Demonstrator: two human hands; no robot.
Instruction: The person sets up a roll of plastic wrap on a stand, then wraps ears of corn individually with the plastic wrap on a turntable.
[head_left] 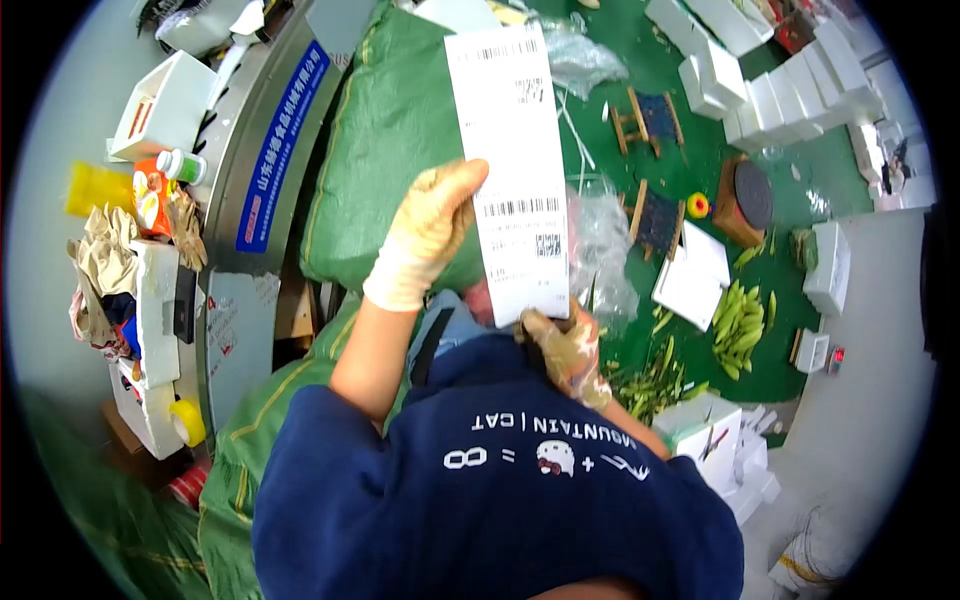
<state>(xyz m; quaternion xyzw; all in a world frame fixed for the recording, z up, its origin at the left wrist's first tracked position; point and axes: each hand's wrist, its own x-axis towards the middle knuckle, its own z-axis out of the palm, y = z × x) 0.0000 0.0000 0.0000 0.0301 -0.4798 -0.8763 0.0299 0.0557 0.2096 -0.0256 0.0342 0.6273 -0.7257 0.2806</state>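
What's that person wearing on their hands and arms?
The left hand wears a cream-white glove, yellowish toward the fingers. The right hand wears a blotchy glove with whitish patches. The short sleeves are plain navy blue, so the forearms are bare.

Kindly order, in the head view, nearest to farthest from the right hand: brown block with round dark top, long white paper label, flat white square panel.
1. White label: touching the right hand.
2. White panel: on the right side.
3. Brown block: beyond it, upper right.
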